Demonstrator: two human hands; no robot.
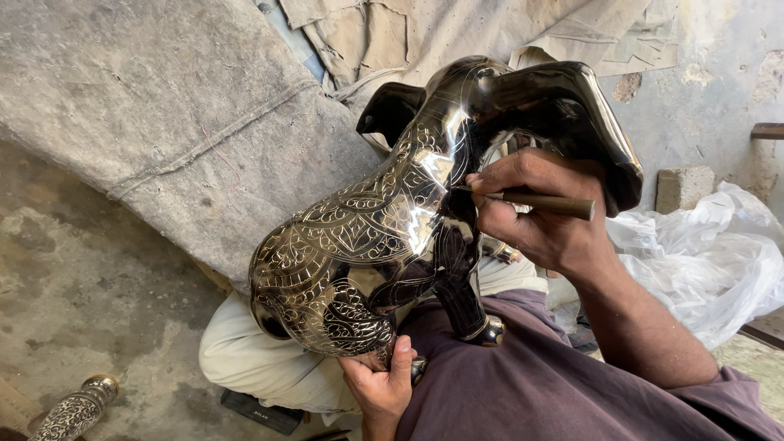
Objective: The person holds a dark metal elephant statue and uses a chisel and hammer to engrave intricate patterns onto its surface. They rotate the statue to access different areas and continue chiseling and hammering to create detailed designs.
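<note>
A shiny black metal elephat figure point(367, 229) with fine engraved silver patterns rests on my lap, tilted, its ears toward the upper right. My right hand point(535, 208) grips a thin brass-coloured engraving tool point(543, 202), its tip touching the figure's side near the neck. My left hand point(380, 380) clasps one of the figure's lower legs from below, thumb up against it. Part of the figure's underside is hidden by my purple shirt.
A grey felt cloth point(163, 106) covers the ground at the upper left. Crumpled white plastic sheet point(710, 253) lies at the right beside a concrete block point(684, 188). Another engraved metal piece point(77, 408) lies at the lower left on the concrete floor, and a small dark block point(261, 408) sits under my knee.
</note>
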